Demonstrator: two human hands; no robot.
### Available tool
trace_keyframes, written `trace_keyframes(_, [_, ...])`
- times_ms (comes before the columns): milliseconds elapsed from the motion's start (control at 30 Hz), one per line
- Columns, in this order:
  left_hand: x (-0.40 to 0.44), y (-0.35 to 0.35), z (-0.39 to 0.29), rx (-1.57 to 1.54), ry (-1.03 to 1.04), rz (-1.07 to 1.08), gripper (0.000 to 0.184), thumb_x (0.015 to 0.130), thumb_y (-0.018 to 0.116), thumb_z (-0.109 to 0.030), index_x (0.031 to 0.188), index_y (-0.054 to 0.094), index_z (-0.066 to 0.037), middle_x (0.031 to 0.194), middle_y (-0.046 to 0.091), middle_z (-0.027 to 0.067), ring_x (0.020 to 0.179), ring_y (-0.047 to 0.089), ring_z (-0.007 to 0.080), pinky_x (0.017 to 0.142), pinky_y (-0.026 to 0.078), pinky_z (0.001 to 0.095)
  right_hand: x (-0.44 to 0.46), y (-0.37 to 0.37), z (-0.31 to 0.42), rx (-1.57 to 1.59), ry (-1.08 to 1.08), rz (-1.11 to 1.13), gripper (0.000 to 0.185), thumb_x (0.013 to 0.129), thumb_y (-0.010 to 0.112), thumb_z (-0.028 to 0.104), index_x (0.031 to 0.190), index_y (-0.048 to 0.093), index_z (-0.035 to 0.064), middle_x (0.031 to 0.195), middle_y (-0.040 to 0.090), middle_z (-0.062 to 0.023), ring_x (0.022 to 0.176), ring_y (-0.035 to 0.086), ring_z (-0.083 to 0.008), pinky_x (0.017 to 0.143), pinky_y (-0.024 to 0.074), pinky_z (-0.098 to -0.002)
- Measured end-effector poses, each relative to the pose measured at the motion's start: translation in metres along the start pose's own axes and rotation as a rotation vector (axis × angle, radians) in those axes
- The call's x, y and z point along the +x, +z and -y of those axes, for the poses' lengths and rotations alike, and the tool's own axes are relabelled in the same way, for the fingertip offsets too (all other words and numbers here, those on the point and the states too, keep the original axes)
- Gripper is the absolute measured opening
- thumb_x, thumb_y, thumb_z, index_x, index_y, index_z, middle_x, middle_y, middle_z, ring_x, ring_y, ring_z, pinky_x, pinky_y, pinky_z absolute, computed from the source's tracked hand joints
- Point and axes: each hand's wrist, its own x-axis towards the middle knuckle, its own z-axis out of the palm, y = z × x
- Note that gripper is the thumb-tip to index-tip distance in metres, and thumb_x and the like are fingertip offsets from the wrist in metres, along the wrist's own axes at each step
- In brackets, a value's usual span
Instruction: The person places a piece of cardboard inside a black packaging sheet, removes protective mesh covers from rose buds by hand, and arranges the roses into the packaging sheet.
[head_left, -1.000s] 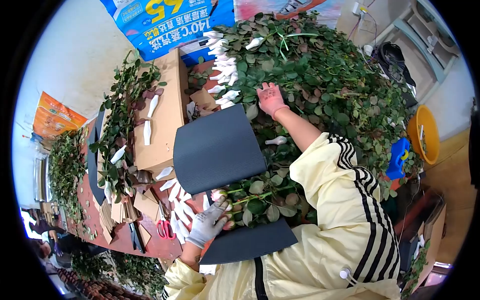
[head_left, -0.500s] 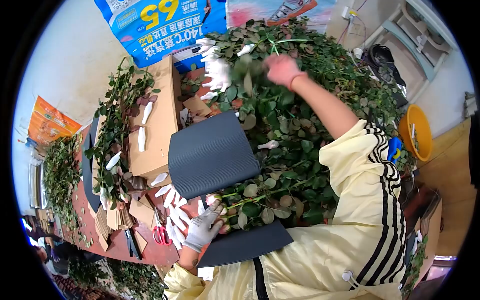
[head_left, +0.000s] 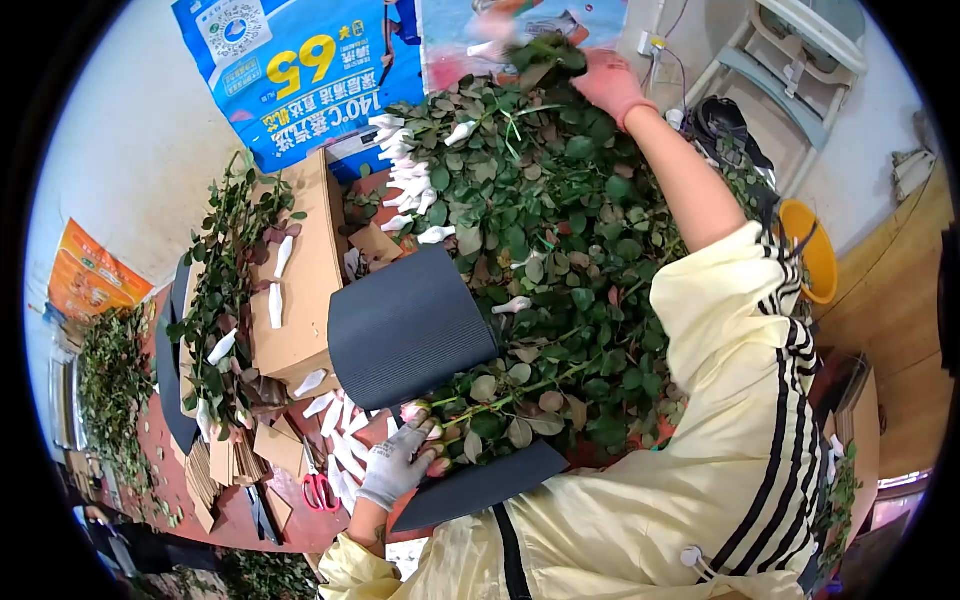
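- Roses (head_left: pixel 415 410): 7 o'clock, between two black sheets (head_left: pixel 412 330).
- Left hand (head_left: pixel 393 464): gloved, against blooms; can't tell if gripping.
- Right hand (head_left: pixel 612 86): 1 o'clock, apart from left, clamped on leafy stem (head_left: pixel 545 58).
- Step, I'd judge: stem handling; next calls for firm right hold.

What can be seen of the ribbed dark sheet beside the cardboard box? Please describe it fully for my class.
The sheet is dark blue-grey, with fine parallel ridges, and looks like corrugated card. It is bent in a curve, not flat. It sits between the cardboard box and leafy stems, with rose heads near its lower edge. Whether it touches the box, or joins the dark flap nearer the person, cannot be told.
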Motion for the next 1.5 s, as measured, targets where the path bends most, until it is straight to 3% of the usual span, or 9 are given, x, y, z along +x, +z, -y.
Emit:
trace_keyframes(167, [-0.003, -0.010, -0.011, 0.003, 0.053, -0.075, 0.041, 0.084, 0.059, -0.026, 0.121, 0.057, -0.009, 0.125, 0.056, 0.0121, 0.111, 0.055, 0.0279, 0.087, 0.047, 0.0360, -0.023, -0.007, 0.015, 0.233, 0.076, 0.028, 0.060, 0.078, 0.060, 0.040, 0.127, 0.047, 0.0075, 0.125, 0.052, -0.0199, 0.117, 0.048, -0.0355, 0.099, 0.0380, -0.0413])
trace_keyframes(333, [0.021, -0.102, -0.068, -0.427, -0.008, -0.052, 0.028, 0.085, 0.062, -0.021, 0.105, 0.063, -0.002, 0.089, 0.064, 0.0092, 0.077, 0.062, 0.0188, 0.068, 0.050, 0.0308, -0.072, -0.046, 0.034, 0.269, -0.052, -0.027, 0.038, 0.082, 0.057, 0.032, 0.109, 0.059, 0.0065, 0.107, 0.062, -0.0161, 0.107, 0.054, -0.0336, 0.092, 0.0417, -0.0414])
trace_keyframes(533, [0.193, -0.153, -0.129, -0.861, 0.104, 0.101, 0.082, 0.082, 0.069, -0.035, 0.140, 0.021, 0.000, 0.093, 0.056, 0.0062, 0.069, 0.055, 0.0108, 0.058, 0.048, 0.0245, -0.123, -0.060, 0.024, 0.338, -0.165, -0.301, 0.028, 0.081, 0.058, 0.027, 0.098, 0.060, 0.0048, 0.099, 0.064, -0.0151, 0.095, 0.059, -0.0327, 0.080, 0.0468, -0.0414])
trace_keyframes(667, [0.292, -0.131, -0.179, -0.906, 0.220, -0.033, 0.066, 0.083, 0.069, -0.028, 0.133, 0.034, -0.004, 0.083, 0.057, 0.0043, 0.061, 0.054, 0.0089, 0.050, 0.045, 0.0228, -0.154, -0.061, 0.008, 0.392, -0.211, -0.403, 0.030, 0.079, 0.061, 0.019, 0.104, 0.059, 0.0035, 0.094, 0.064, -0.0153, 0.087, 0.061, -0.0338, 0.076, 0.0490, -0.0416])
trace_keyframes(733, [0.311, -0.125, -0.209, -0.977, 0.257, -0.245, 0.030, 0.082, 0.065, -0.016, 0.108, 0.055, -0.005, 0.083, 0.061, 0.0032, 0.063, 0.056, 0.0086, 0.053, 0.046, 0.0235, -0.173, -0.069, 0.001, 0.395, -0.225, -0.445, 0.034, 0.076, 0.063, 0.018, 0.107, 0.059, 0.0037, 0.095, 0.064, -0.0158, 0.086, 0.061, -0.0340, 0.076, 0.0493, -0.0410])
trace_keyframes(867, [0.336, -0.111, -0.224, -1.047, 0.324, -0.339, 0.027, 0.078, 0.065, -0.008, 0.104, 0.057, -0.003, 0.089, 0.061, 0.0055, 0.080, 0.058, 0.0148, 0.073, 0.047, 0.0275, -0.206, -0.068, -0.024, 0.456, -0.158, -0.627, 0.033, 0.074, 0.063, 0.013, 0.105, 0.058, 0.0031, 0.094, 0.063, -0.0158, 0.082, 0.061, -0.0347, 0.071, 0.0489, -0.0387])
trace_keyframes(1200, [0.330, -0.099, -0.266, -0.683, 0.463, -0.455, 0.021, 0.082, 0.062, -0.010, 0.098, 0.055, 0.002, 0.090, 0.063, 0.0103, 0.075, 0.061, 0.0149, 0.067, 0.050, 0.0250, -0.233, -0.075, -0.071, 0.572, 0.084, -0.658, 0.023, 0.079, 0.062, 0.016, 0.098, 0.064, 0.0041, 0.093, 0.066, -0.0122, 0.086, 0.063, -0.0287, 0.076, 0.0492, -0.0337])
trace_keyframes(1333, [0.372, -0.118, -0.193, -1.173, 0.238, -0.281, 0.026, 0.086, 0.064, -0.013, 0.106, 0.053, 0.000, 0.100, 0.062, 0.0165, 0.076, 0.066, 0.0223, 0.066, 0.057, 0.0298, -0.254, -0.086, -0.155, 0.515, 0.702, -0.667, 0.034, 0.076, 0.066, 0.021, 0.101, 0.062, -0.0024, 0.096, 0.067, -0.0116, 0.090, 0.063, -0.0261, 0.080, 0.0478, -0.0361])
trace_keyframes(1500, [0.386, -0.151, -0.017, -0.644, -0.187, -0.170, 0.030, 0.088, 0.058, -0.023, 0.109, 0.054, -0.002, 0.099, 0.061, 0.0132, 0.083, 0.061, 0.0199, 0.068, 0.053, 0.0356, -0.300, -0.114, -0.343, 0.373, 0.772, -0.842, 0.031, 0.076, 0.065, 0.020, 0.097, 0.064, -0.0040, 0.099, 0.066, -0.0143, 0.088, 0.062, -0.0236, 0.081, 0.0474, -0.0348])
